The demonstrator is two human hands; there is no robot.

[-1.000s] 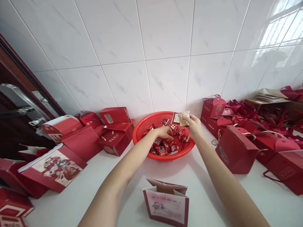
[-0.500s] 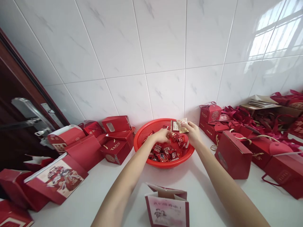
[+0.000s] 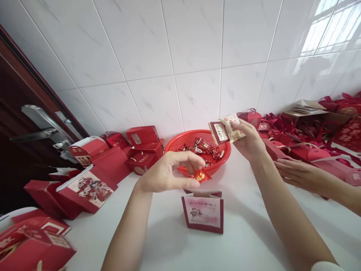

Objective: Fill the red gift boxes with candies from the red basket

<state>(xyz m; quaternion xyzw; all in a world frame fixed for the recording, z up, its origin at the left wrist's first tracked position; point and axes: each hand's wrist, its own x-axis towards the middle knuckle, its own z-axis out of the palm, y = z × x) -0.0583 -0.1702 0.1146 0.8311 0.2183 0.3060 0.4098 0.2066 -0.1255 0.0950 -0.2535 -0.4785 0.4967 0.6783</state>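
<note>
Between the thumb and fingers of my left hand [image 3: 172,171] is a red wrapped candy [image 3: 202,175] with gold lettering. It hangs just above the open top of a small gift box [image 3: 203,212], which stands upright with a pink-and-white printed front. My right hand [image 3: 249,141] is raised to the right of the red plastic basket [image 3: 228,156], pinching a cream-coloured packet [image 3: 233,127] together with a dark red and white packet [image 3: 219,133]. Several red wrapped candies [image 3: 205,146] lie in the basket.
Another person's hand [image 3: 301,171] reaches in from the right beside red gift boxes [image 3: 316,154]. More red boxes stand along the left, one with a printed picture [image 3: 91,186]. Behind is a white tiled wall [image 3: 194,45]; a door handle [image 3: 39,120] is at far left.
My left hand has come out of the basket toward me with a red candy. My right hand has lifted the packets up and right. Another person's hand has appeared at right.
</note>
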